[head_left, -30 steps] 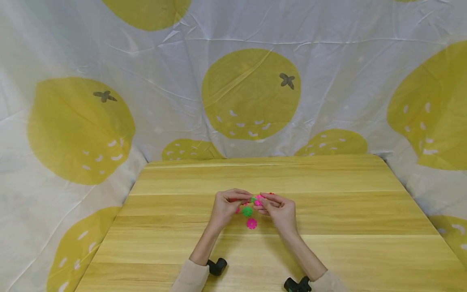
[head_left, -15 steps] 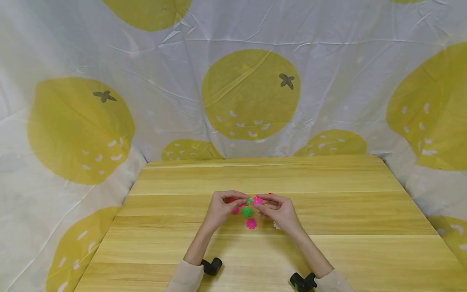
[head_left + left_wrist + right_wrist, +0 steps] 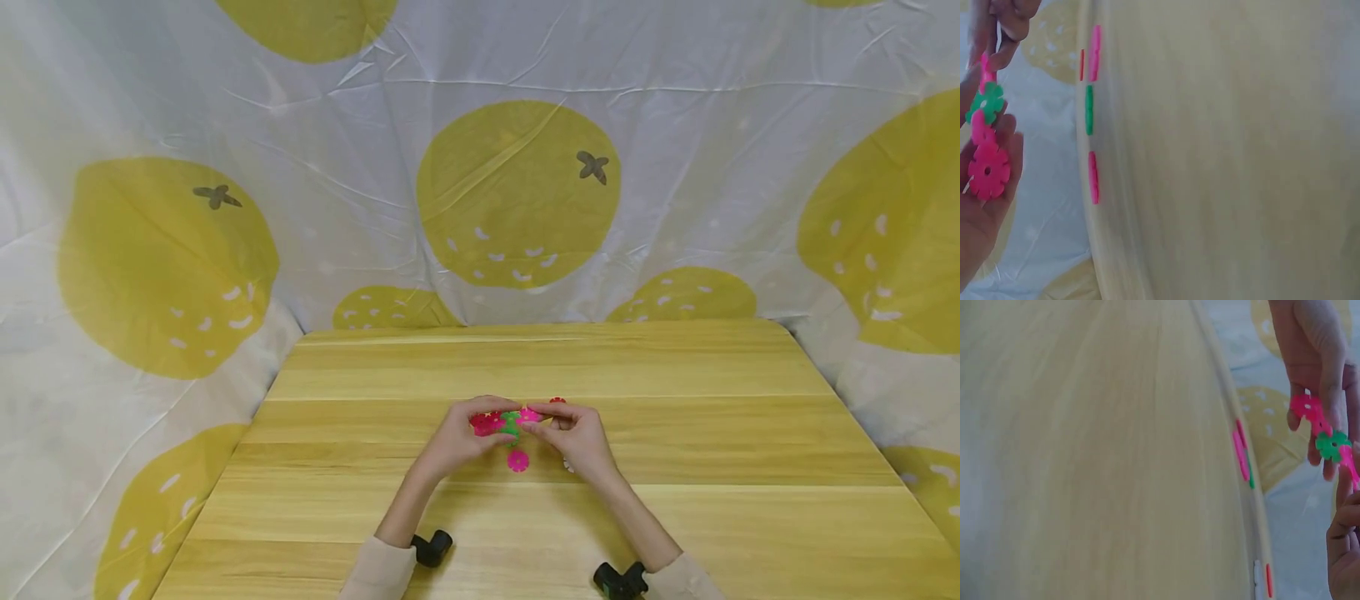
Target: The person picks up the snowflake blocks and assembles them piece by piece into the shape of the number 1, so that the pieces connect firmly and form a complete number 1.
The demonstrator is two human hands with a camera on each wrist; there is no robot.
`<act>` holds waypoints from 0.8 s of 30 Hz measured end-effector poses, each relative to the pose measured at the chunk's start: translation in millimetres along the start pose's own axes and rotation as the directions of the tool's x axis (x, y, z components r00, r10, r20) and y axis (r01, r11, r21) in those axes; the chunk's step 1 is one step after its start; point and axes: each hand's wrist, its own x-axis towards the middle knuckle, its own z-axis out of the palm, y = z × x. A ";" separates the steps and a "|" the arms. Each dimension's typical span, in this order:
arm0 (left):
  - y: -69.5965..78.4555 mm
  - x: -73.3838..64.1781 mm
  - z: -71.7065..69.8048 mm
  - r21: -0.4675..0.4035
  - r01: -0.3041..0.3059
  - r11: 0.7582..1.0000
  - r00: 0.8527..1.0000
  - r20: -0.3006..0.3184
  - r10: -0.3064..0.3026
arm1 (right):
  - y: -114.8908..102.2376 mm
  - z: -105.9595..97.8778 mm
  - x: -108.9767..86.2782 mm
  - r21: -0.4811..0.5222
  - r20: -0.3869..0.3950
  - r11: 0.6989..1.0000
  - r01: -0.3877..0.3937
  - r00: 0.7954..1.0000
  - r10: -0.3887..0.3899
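Observation:
A short chain of interlocked flower-shaped plastic discs (image 3: pixel 989 172), pink and green with notched rims, spans the two hands just above the table. My left hand (image 3: pixel 459 435) holds the chain's left part across its fingers, thumb on the near side. At the other end my right hand (image 3: pixel 581 433) pinches a pink disc (image 3: pixel 528 414) between thumb and fingertips. A green disc (image 3: pixel 985 103) sits in the chain between the hands. In the right wrist view the left hand (image 3: pixel 1316 344) hangs above the right hand (image 3: pixel 1343 534); the right hand's fingertips are partly cut off by the frame edge.
Loose discs lie on the wooden table (image 3: pixel 675 433): a pink disc (image 3: pixel 518 461) in front of the hands, a red disc (image 3: pixel 557 401) behind, and a white disc (image 3: pixel 568 466) partly hidden by the right hand. A loose green disc (image 3: pixel 1089 109) lies beneath the chain.
My left hand has shifted right along the chain, its thumb spreading away from the fingers so more of the discs shows. The right hand keeps its pinch and has hardly moved since half a second ago.

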 end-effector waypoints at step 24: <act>0.6 -3.5 -4.7 0.056 0.010 0.998 0.986 -0.166 0.000 | 1.1 1.3 -0.5 -0.004 0.104 0.995 -0.097 0.990 0.097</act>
